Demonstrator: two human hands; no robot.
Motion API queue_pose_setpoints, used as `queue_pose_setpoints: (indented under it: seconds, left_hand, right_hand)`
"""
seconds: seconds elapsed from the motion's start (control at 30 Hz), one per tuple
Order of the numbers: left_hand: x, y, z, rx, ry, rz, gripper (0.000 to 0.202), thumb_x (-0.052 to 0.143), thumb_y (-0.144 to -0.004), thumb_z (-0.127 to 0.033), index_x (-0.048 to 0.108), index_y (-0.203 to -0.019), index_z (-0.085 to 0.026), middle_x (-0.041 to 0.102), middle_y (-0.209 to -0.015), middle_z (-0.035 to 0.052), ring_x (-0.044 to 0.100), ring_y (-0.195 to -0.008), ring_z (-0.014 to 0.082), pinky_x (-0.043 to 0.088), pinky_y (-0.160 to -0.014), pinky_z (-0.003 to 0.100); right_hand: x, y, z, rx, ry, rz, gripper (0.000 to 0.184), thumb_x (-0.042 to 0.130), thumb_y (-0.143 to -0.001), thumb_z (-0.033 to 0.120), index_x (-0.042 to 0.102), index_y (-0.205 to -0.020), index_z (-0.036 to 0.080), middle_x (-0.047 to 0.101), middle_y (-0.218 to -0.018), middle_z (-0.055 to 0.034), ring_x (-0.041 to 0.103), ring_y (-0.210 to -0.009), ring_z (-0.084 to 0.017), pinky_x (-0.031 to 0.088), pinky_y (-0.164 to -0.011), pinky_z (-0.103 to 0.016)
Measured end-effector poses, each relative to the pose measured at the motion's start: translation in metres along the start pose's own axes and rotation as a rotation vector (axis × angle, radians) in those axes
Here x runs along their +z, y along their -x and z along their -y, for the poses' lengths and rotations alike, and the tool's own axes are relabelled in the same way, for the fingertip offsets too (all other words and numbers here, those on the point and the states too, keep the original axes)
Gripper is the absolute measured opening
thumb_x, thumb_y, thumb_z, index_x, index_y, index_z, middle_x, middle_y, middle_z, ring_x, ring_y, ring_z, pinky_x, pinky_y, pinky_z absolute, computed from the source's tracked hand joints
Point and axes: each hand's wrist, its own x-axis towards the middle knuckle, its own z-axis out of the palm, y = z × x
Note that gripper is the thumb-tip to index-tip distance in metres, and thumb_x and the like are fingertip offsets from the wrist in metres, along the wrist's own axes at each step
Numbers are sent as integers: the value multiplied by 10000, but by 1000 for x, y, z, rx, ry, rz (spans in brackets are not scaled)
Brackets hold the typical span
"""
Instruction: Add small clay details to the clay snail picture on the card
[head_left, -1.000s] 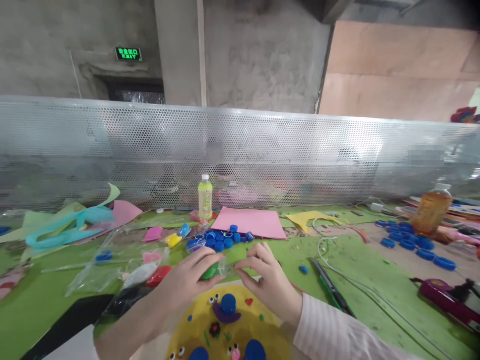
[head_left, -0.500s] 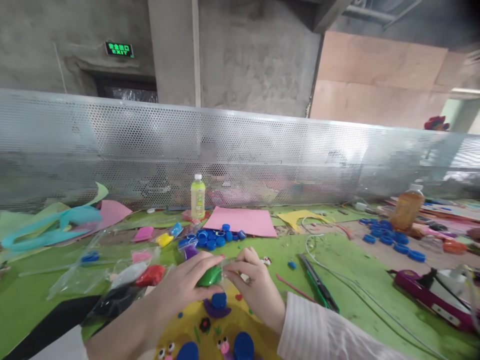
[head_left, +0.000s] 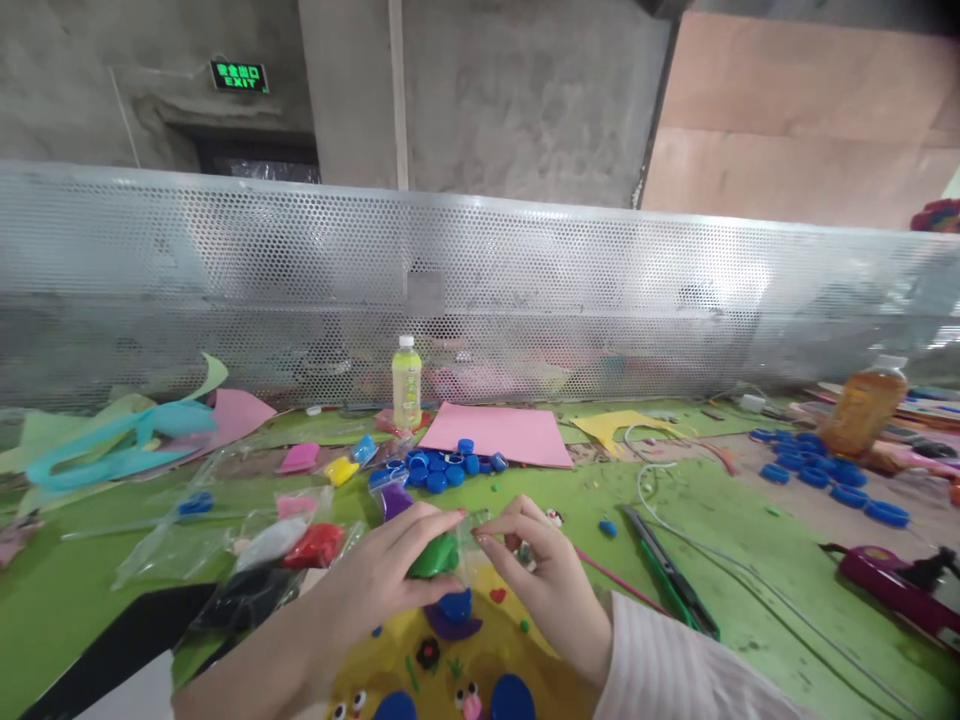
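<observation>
My left hand [head_left: 386, 560] is wrapped round a small clear bag of green modelling clay [head_left: 435, 557]. The fingertips of my right hand [head_left: 551, 580] are pinched at the clear plastic edge of that bag, on its right side. Below both hands lies a yellow board [head_left: 491, 655], partly hidden by them. It bears a blue bottle cap [head_left: 456, 604] on a purple clay piece [head_left: 459, 630], a dark flower [head_left: 427, 653], a red heart [head_left: 497, 596], and small figures with goggle eyes beside larger blue caps [head_left: 513, 698].
Blue caps [head_left: 435, 480] are piled ahead, near a pink sheet [head_left: 499, 435] and a drink bottle [head_left: 406, 385]. Bagged red clay [head_left: 315, 545] lies left. To the right are a utility knife [head_left: 671, 570], a white cable [head_left: 739, 560] and an amber bottle [head_left: 862, 408].
The view has shifted, so the table things appear further right. My right fingertips have drawn slightly away from my left hand, and more of the clear plastic shows between them.
</observation>
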Motion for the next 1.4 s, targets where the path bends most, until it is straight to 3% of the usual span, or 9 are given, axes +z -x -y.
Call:
queue_pose_setpoints:
  seconds: [0.33,0.47,0.6,0.73,0.87,1.07,1.2,1.3,1.4]
  left_hand:
    - [-1,1,2,-193,4,-16,413,571,-942,-468,468,-1296,-282,651,-1128,10,686,-1023,148,563,-877,245]
    - [0,0,15,-364,-58,-25,374,583,-955,-385,516,-1283,-216,642,-1171,53,662,-1070,201,571,-894,359]
    - [5,4,32,-495,-165,74,341,599,-950,-350,573,-1244,-180,649,-1174,80,667,-977,207,587,-812,408]
    - [14,13,41,-483,-240,219,336,622,-935,-357,596,-1219,-179,657,-1171,74,664,-992,211,577,-844,428]
    - [16,18,43,-456,-325,264,362,625,-931,-359,585,-1244,-182,637,-1235,86,644,-1072,238,552,-908,475]
    - [15,11,27,-454,-399,304,388,627,-928,-372,575,-1263,-185,623,-1266,94,635,-1097,249,548,-915,484]
    - [-14,4,8,-515,-411,305,410,639,-914,-382,572,-1266,-182,618,-1286,102,622,-1130,261,533,-934,490]
    - [-67,14,6,-657,-418,283,238,513,-975,-370,639,-1028,-175,697,-965,35,675,-741,156,527,-640,285]
    - [-125,37,19,-835,-467,232,345,336,-1028,-369,598,-877,-204,563,-627,-71,512,-462,84,330,-464,186]
  right_hand:
    - [-9,4,2,135,-35,-13,229,592,-918,348,755,-819,222,485,-682,13,503,-620,-144,453,-595,-263]
    - [-10,9,-5,174,-55,9,231,585,-919,354,769,-856,230,502,-687,4,525,-645,-156,459,-620,-278]
    - [-8,16,-9,220,-79,54,225,587,-912,357,782,-888,247,546,-718,-11,549,-681,-166,459,-656,-294]
    - [-6,21,-7,266,-77,54,222,639,-873,421,780,-829,256,512,-670,5,516,-639,-165,425,-655,-314]
    - [-5,22,-3,309,-65,45,290,713,-798,521,750,-724,244,514,-624,5,504,-615,-177,411,-643,-331]
    - [-2,23,-4,364,-63,74,405,618,-854,619,773,-811,247,568,-695,-28,554,-655,-197,427,-630,-332]
    - [-3,27,-10,361,-40,118,439,622,-833,652,758,-782,237,546,-659,-17,523,-625,-187,422,-637,-335]
    - [-4,30,-14,341,-5,131,402,654,-819,630,744,-760,243,528,-639,-5,493,-613,-181,410,-635,-330]
    - [-2,31,-13,363,-20,118,368,641,-832,601,744,-776,252,545,-665,-11,497,-636,-188,419,-646,-328]
